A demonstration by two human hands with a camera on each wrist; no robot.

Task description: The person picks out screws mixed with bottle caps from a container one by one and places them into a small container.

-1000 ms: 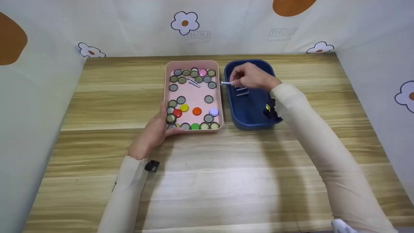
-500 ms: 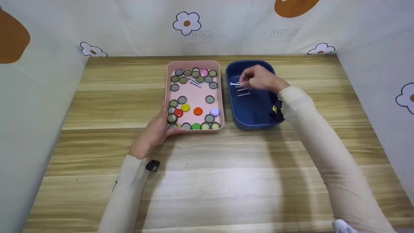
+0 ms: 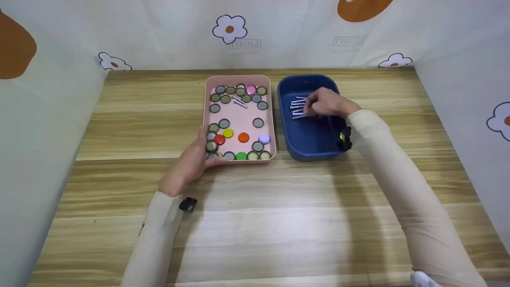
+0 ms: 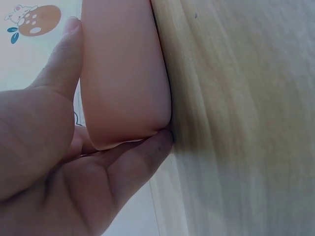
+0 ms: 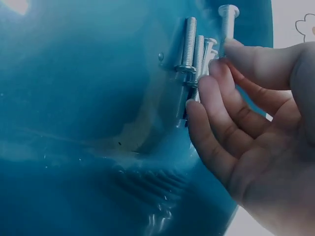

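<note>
A pink plastic box has my left hand around its near left corner. In the left wrist view, the thumb lies along one wall and the fingers bend against the adjoining wall. My right hand is inside the dark blue box, just right of the pink one. Between its thumb and forefinger it pinches a silver bolt, head outward. Several more bolts lie side by side on the blue floor beneath the fingertips, which partly hide them.
Inside the pink box lie several bottle caps, some with coloured tops such as a green cap and an orange cap. A few loose bolts rest among them. Both boxes stand on a wooden table before a flower-printed backdrop.
My right hand has carried a bolt from the gap between the boxes rightward and down into the blue box, beside the other bolts. My left hand stays at the pink box's corner.
</note>
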